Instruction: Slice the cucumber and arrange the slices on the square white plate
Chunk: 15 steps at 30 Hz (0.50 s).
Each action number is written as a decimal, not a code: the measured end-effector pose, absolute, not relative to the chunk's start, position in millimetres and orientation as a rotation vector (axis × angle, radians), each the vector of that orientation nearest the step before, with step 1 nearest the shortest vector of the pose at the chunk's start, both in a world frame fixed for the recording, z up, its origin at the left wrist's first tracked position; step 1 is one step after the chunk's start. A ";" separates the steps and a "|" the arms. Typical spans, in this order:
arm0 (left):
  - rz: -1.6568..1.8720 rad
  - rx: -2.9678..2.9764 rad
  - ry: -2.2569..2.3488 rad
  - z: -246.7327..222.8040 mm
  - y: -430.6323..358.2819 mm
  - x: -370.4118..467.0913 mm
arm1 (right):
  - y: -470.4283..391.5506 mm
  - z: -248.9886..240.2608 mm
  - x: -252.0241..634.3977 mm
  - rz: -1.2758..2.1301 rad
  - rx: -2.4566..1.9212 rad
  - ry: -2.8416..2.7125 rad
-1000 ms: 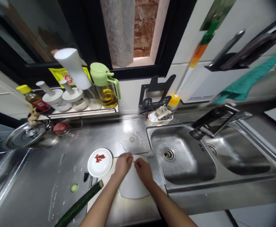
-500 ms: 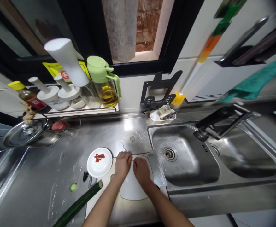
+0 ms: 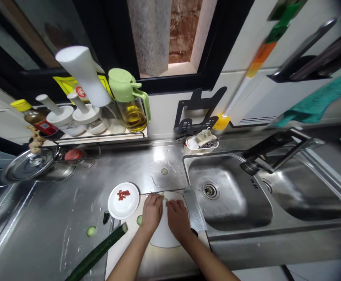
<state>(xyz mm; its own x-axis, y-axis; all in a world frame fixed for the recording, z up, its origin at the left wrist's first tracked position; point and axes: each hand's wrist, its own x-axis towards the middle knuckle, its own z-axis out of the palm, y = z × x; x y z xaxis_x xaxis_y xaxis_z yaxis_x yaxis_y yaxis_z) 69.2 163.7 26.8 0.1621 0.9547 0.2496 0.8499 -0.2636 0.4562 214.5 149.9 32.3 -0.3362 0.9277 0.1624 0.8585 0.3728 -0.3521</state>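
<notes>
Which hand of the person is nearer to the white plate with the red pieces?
The left hand. It is just right of the white plate, not touching it; the right hand is farther right, beyond the left one.

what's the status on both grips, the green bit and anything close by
Left grip, right grip close together over larger white plate. Small green piece between them, hold unclear. Knife blade lies close on the right.

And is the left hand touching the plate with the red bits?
Apart: the head view shows pale board between the left hand and the plate.
</notes>
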 end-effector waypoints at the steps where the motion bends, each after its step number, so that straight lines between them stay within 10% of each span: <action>1: 0.725 2.240 1.765 24.8 161.3 70.3 | 146.7 30.3 214.8 0.251 -1.536 -2.320; 15: 0.673 2.290 1.818 18.2 155.6 77.6 | 141.0 16.5 220.6 0.158 -1.526 -2.438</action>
